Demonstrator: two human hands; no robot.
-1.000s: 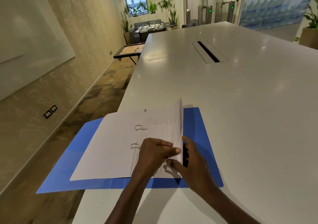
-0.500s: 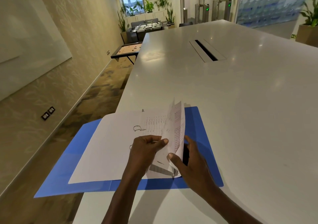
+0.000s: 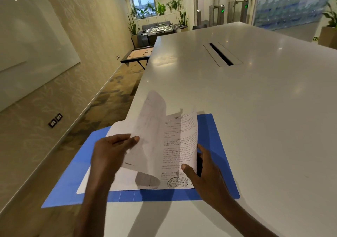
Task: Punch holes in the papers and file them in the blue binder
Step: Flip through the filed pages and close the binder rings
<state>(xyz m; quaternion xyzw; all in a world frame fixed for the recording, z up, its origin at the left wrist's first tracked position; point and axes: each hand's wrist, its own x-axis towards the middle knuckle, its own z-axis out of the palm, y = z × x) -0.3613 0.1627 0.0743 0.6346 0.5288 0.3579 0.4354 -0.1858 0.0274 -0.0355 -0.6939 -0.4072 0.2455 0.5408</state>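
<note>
Head view: left hand (image 3: 111, 151) and right hand (image 3: 204, 173) each pinch papers (image 3: 175, 145) above blue binder (image 3: 215, 145)

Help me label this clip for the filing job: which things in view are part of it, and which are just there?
Part of the job:
blue binder, lying open on the table
printed papers
lifted sheet, held by the left hand
right hand, holding the printed papers

Just there:
white table
table's cable slot
foosball table
potted plants
</note>
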